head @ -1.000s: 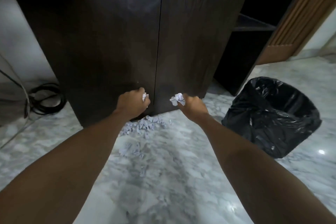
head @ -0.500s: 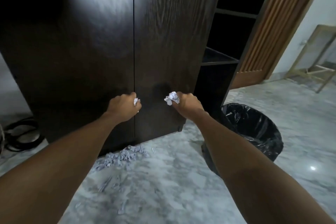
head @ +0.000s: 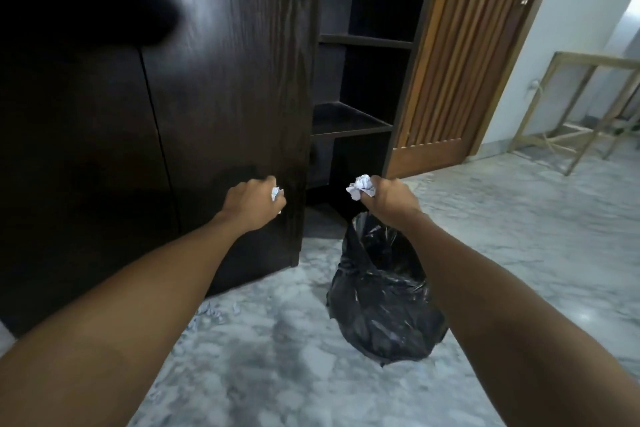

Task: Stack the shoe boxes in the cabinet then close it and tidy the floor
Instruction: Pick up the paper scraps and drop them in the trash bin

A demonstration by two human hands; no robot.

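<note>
My left hand (head: pixel 254 201) grips a small wad of white paper scraps (head: pixel 276 192) in front of the dark cabinet's shut doors (head: pixel 221 87). My right hand (head: pixel 388 199) holds a bigger crumpled wad of paper (head: pixel 360 186) just above the black bin bag (head: pixel 377 302), which stands on the marble floor by the cabinet's right corner. More torn paper bits (head: pixel 209 314) lie on the floor at the cabinet's base. No shoe boxes show.
Right of the shut doors an open cabinet section shows dark shelves (head: pixel 349 121). A slatted brown wooden door (head: pixel 460 55) stands open beside it. A wooden frame (head: pixel 588 104) leans by the white wall at far right. Grey marble floor (head: pixel 519 236) spreads to the right.
My view and both hands have swung right and up from the paper pile toward the bin bag. Both hands still hold their paper wads; the right one now hangs over the bag.
</note>
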